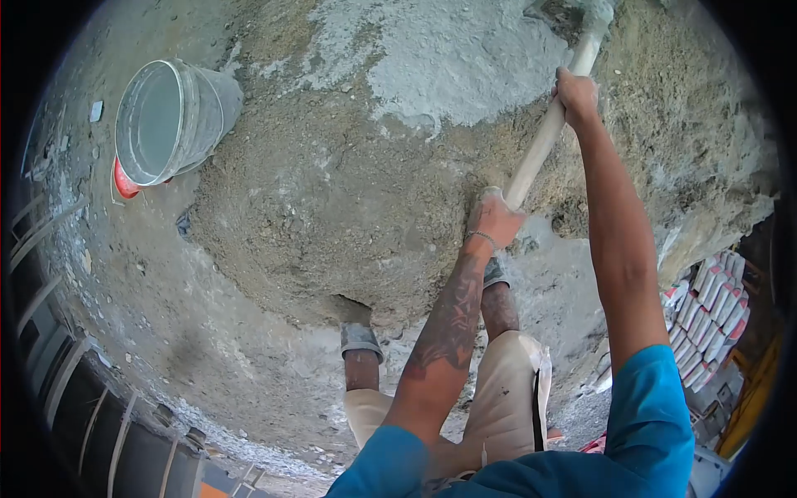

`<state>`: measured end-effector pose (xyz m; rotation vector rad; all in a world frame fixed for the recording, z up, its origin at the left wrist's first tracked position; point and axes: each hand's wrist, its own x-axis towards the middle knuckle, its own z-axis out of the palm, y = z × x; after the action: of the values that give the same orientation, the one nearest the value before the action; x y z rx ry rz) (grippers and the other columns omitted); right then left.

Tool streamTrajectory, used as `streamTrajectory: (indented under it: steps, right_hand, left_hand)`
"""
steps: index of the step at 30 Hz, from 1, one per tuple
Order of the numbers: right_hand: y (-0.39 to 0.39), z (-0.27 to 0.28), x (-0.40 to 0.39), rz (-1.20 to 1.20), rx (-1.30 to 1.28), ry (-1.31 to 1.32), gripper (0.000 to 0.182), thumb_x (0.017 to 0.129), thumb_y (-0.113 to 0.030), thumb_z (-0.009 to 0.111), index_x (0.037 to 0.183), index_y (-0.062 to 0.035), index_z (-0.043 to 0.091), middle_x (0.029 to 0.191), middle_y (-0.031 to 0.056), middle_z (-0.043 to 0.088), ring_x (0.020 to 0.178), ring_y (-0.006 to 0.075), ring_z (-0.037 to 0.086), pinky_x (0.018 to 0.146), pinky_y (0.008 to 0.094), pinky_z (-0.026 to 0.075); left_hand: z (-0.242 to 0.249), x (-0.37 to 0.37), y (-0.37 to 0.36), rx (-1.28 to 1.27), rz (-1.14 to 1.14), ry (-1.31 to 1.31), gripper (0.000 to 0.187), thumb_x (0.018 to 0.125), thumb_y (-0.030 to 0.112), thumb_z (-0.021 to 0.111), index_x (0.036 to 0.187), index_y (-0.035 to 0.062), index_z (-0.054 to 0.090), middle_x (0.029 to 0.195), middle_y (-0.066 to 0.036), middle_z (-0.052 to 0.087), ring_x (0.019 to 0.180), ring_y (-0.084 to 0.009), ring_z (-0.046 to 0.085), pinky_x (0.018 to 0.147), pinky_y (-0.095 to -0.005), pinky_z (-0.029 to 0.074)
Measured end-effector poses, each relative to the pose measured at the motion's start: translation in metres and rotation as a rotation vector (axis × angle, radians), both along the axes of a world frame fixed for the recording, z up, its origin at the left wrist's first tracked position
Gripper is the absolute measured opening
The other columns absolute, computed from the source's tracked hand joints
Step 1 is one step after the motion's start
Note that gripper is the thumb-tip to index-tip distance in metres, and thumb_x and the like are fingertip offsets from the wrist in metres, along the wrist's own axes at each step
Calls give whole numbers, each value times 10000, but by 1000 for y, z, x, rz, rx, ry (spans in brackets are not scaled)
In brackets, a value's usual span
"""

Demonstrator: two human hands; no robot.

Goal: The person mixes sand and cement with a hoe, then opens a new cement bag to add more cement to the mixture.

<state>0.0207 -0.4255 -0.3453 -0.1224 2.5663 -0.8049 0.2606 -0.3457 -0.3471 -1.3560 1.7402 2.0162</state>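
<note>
My left hand [496,219] is closed round the lower end of a long, pale wooden tool handle [535,158]. Higher up, my right hand [577,94] is wrapped round the same handle, which slants toward the upper right. The tool's head lies at the top edge, partly cut off and smeared with grey, so its kind cannot be made out. Close to it spreads a patch of pale grey powder or wet mix [465,62]. Brown sandy heap material [332,199] surrounds this patch and reaches down to my boots [360,339].
A translucent bucket [217,104] holding greyish liquid stands at the upper left, with something red [124,181] beside its base. Stacked bags [710,311] are at the right. Curved bars [66,382] run along the lower left edge.
</note>
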Motion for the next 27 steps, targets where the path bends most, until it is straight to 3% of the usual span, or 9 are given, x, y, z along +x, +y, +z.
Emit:
streamTrajectory:
  steps: [1, 4, 8, 10, 12, 18, 22, 24, 27]
  right_hand:
    - [6, -17, 7, -7, 14, -13, 312, 712, -251, 543, 636, 49, 584, 584, 120, 584, 532, 214, 590, 521, 334, 476]
    - [11, -67, 52, 134, 393, -59, 296, 703, -267, 524, 632, 5, 619, 639, 78, 611, 577, 194, 603, 570, 320, 485]
    - [40, -79, 76, -41, 250, -228, 280, 719, -249, 516, 658, 17, 580, 600, 83, 571, 513, 184, 563, 510, 315, 478]
    - [34, -74, 97, -137, 101, -358, 241, 731, -205, 523, 717, 35, 537, 568, 80, 522, 474, 176, 525, 451, 308, 465]
    - [46, -68, 130, -264, -13, -477, 202, 755, -145, 531, 799, 49, 501, 568, 73, 481, 453, 166, 496, 414, 298, 461]
    - [84, -93, 241, -570, -266, -809, 142, 778, -150, 521, 766, -23, 459, 602, 27, 427, 451, 125, 428, 422, 290, 434]
    - [82, -35, 356, -649, -362, -1029, 127, 773, -122, 516, 748, -19, 446, 590, 30, 419, 454, 128, 428, 406, 275, 395]
    - [86, -6, 414, -690, -346, -1109, 112, 726, -109, 522, 696, -34, 445, 568, 30, 405, 448, 137, 417, 422, 298, 397]
    - [91, 34, 444, -573, -145, -1103, 102, 719, -89, 532, 721, -8, 471, 587, 51, 460, 451, 143, 460, 413, 278, 407]
  left_hand:
    - [5, 5, 1, 36, -24, -67, 389, 659, 254, 621, 922, -29, 576, 776, -209, 602, 761, -330, 597, 646, -376, 466]
    - [4, 47, -11, 66, -19, -195, 406, 660, 253, 608, 923, -52, 562, 776, -214, 602, 779, -334, 599, 652, -381, 468]
    - [8, 91, -4, 168, -131, -253, 390, 670, 265, 598, 923, -31, 566, 822, -220, 596, 831, -350, 581, 705, -389, 465]
    - [28, 106, -2, 71, -142, -324, 371, 697, 224, 554, 1001, 12, 532, 960, -239, 552, 925, -369, 534, 789, -407, 443]
    - [33, 129, 0, 13, -134, -371, 384, 674, 243, 589, 959, -10, 542, 912, -215, 580, 880, -355, 558, 751, -404, 454]
    - [61, 226, 10, -109, -271, -626, 358, 666, 222, 584, 968, 33, 543, 879, -198, 590, 848, -353, 566, 735, -408, 456]
    - [107, 312, 19, -171, -268, -806, 284, 638, 184, 591, 874, 34, 540, 743, -202, 594, 730, -395, 562, 664, -448, 455]
    - [126, 368, 38, -236, -345, -888, 270, 633, 196, 614, 843, 44, 540, 731, -195, 599, 711, -357, 582, 661, -435, 464]
    - [150, 400, 48, -273, -290, -923, 265, 602, 154, 651, 794, 16, 534, 678, -212, 582, 667, -370, 576, 602, -420, 468]
